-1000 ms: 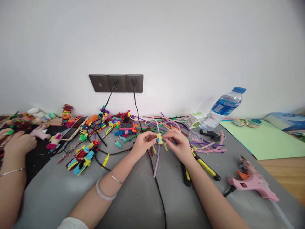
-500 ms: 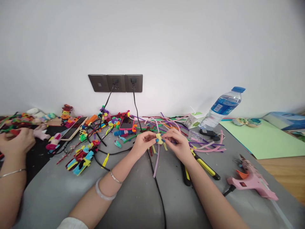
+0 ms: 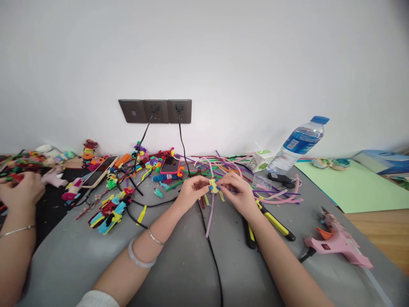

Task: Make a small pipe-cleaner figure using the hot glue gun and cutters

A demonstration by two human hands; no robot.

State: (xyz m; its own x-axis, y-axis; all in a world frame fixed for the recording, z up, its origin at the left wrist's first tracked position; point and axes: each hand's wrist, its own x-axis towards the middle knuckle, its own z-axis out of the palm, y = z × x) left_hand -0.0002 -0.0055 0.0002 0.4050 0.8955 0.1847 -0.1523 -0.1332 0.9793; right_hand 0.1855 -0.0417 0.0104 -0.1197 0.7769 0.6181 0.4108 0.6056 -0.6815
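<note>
A small yellow fuzzy piece, apparently shaped from pipe cleaner, is pinched between my two hands above the grey table. My left hand grips its left side with thumb and forefinger. On the other side, my right hand holds it with closed fingertips, which hide part of its shape. Below and behind it lie pink and purple pipe cleaners, along with short yellow and red bits. Yellow-and-black handled pliers lie under my right forearm.
A pink glue gun rests at right. A leaning water bottle, drink carton and car key sit behind. Finished pipe-cleaner figures, phones and black cables spread leftward. Another person's hand works at far left.
My hands and the yellow piece stay almost still. At far left, the other person's hand has shifted slightly.
</note>
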